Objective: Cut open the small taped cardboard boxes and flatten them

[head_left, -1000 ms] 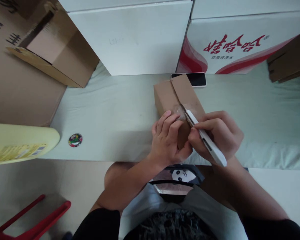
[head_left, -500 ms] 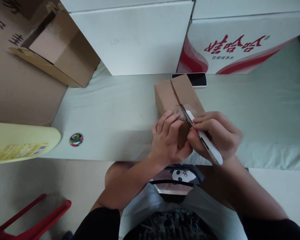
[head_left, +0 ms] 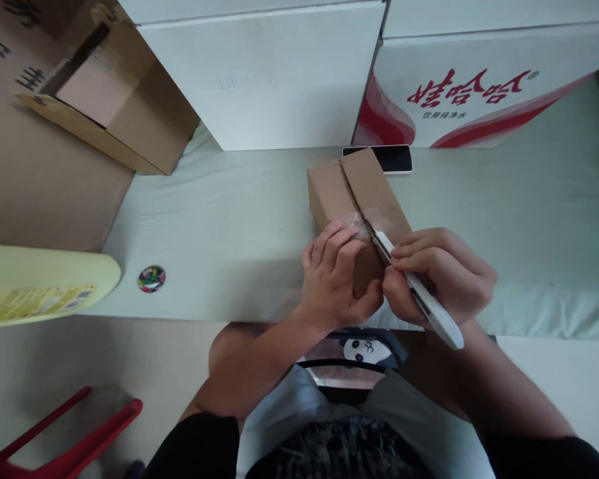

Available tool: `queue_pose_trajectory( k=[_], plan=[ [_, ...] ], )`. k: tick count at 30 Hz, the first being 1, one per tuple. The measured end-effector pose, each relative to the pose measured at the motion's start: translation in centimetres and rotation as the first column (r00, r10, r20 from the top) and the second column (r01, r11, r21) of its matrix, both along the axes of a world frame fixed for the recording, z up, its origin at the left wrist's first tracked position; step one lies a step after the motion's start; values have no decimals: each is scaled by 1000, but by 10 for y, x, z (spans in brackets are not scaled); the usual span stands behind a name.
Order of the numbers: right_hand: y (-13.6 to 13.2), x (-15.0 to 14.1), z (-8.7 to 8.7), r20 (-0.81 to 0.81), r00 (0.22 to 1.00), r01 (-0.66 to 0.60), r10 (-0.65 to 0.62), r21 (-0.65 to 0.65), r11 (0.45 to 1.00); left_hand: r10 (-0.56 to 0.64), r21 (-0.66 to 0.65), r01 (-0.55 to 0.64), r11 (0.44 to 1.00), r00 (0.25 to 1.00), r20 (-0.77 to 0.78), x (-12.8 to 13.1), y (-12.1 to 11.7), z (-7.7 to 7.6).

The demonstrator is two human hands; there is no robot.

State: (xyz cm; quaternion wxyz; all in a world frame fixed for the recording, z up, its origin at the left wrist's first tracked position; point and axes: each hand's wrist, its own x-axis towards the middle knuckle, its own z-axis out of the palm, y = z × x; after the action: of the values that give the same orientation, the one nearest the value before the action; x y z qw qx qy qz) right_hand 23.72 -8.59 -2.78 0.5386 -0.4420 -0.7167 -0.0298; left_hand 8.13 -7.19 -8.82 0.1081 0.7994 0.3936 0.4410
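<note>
A small brown cardboard box (head_left: pixel 379 189) rests at a slant on the pale green cloth, with a seam along its top and a patch of clear tape (head_left: pixel 362 225) across it. My left hand (head_left: pixel 332 276) grips the box's near left side, fingers over the top and thumb at the near end. In my right hand (head_left: pixel 436 273) is a white utility knife (head_left: pixel 426 303), pinched between thumb and fingers. Its blade tip is at the seam by the tape, and the handle slants down to the right. Beneath my right hand, part of the box is hidden.
Behind the box lies a phone (head_left: pixel 397 159), against large white cartons (head_left: pixel 279 80). An open brown box (head_left: pixel 134 100) stands at the back left. A round badge (head_left: pixel 151 279) and a pale yellow bottle (head_left: pixel 44 283) are at left. A red plastic stool (head_left: pixel 80 442) stands on the floor.
My right hand first slides the knife slightly up-left, then draws it back down-right, showing more of the blade at the seam. My left hand and the box stay almost still.
</note>
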Motion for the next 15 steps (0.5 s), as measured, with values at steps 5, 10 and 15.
queue_pose_trajectory(
  k=[5, 10, 15],
  plan=[
    [-2, 1, 3, -16, 1000, -7, 8, 32, 999, 0, -3, 0, 1000, 1000, 15, 1, 0, 0],
    [-2, 1, 4, -21, 999, -41, 41, 0, 999, -13, -8, 13, 1000, 999, 43, 1, 1, 0],
    [-11, 10, 11, -57, 997, -52, 50, -25, 998, -4, 11, 4, 1000, 999, 37, 0, 1, -1]
  ],
)
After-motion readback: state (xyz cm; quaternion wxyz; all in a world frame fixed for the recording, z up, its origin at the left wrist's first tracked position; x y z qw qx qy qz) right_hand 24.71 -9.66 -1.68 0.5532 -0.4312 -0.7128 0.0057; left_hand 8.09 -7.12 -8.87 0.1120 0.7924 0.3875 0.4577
